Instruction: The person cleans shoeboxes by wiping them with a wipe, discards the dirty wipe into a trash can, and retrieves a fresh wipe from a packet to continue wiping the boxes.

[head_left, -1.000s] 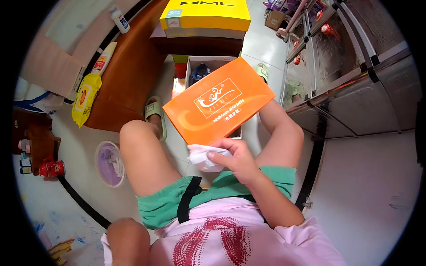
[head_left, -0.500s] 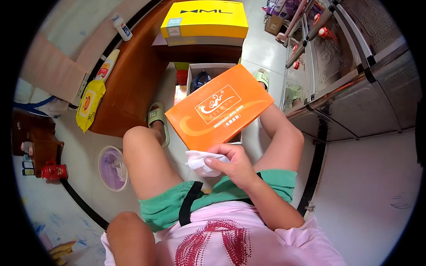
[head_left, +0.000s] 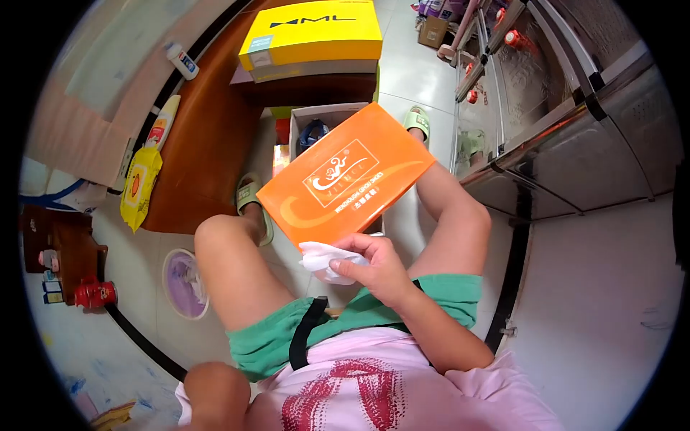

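Note:
My right hand [head_left: 370, 269] is closed on a crumpled white wipe [head_left: 327, 260], its thumb pressed on top. Just beyond the fingers, an orange shoebox lid [head_left: 345, 179] with white lettering lies tilted between my knees. Whether the fingers also touch the lid's near edge, I cannot tell. Partly covered by the lid is an open shoebox [head_left: 295, 129] with something dark blue [head_left: 313, 133] inside. Only the bent left arm shows at the lower left; my left hand is out of view.
A yellow shoebox [head_left: 309, 36] tops the brown bench ahead. On the left are a yellow wipes packet [head_left: 140, 188], a white bottle [head_left: 182, 61] and a purple-lined bin [head_left: 185, 284]. Metal-framed cabinets [head_left: 532, 93] run along the right.
The view has shifted slightly, so the bench and boxes sit a little further left. My right hand keeps the wipe near the lid's edge; the left arm has drawn slightly lower.

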Motion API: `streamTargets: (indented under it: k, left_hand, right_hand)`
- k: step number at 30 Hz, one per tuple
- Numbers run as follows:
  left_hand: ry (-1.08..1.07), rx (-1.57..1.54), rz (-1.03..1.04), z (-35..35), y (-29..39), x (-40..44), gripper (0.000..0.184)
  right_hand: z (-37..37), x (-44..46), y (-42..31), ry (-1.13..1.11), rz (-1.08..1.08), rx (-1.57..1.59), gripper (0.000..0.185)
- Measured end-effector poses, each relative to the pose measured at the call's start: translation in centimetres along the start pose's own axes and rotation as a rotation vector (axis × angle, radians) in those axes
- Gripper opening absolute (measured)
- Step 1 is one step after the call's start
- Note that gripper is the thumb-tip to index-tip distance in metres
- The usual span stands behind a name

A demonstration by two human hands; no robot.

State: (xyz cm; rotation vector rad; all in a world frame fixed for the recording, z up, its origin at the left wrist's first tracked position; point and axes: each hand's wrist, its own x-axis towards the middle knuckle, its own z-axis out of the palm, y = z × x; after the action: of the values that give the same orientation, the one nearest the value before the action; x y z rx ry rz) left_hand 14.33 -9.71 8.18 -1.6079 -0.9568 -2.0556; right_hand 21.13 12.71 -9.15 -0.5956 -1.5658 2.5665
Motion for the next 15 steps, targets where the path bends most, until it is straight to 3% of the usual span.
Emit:
streamTargets:
  k: [3, 6, 7, 8, 10, 12, 15]
  left_hand:
    - [-0.349, 0.478, -0.774, -0.7, -6.0, -6.2, 0.016]
    - [-0.18, 0.527, -1.206, 0.6, -12.2, -13.1, 0.019]
    - [-0.329, 0.612, -1.237, 0.8, -12.1, -13.5, 0.024]
    - [-0.332, 0.605, -1.249, 1.2, -12.5, -13.7, 0.024]
    - [-0.732, 0.677, -0.889, 2.9, -13.5, -13.5, 0.036]
    - [-0.833, 0.747, -0.81, 4.8, -16.0, -13.3, 0.045]
    - [-0.959, 0.84, -0.725, 7.3, -19.7, -13.4, 0.062]
  right_hand:
    - [-1.5, -0.2, 0.8, 0.061, -0.047, -0.035, 0.021]
    - [-4.7, -0.5, 1.1, 0.332, -0.078, 0.109, 0.013]
    - [-5.8, -0.4, 1.0, 0.431, -0.116, 0.192, 0.012]
    - [-6.8, -0.4, 0.6, 0.548, -0.176, 0.263, 0.011]
    - [-9.3, 0.4, 0.7, 0.639, -0.224, 0.243, 0.012]
    - [-10.8, 1.7, 0.1, 0.858, -0.374, 0.169, 0.015]
    - [-11.3, 3.7, -1.5, 0.919, -0.441, 0.239, 0.015]
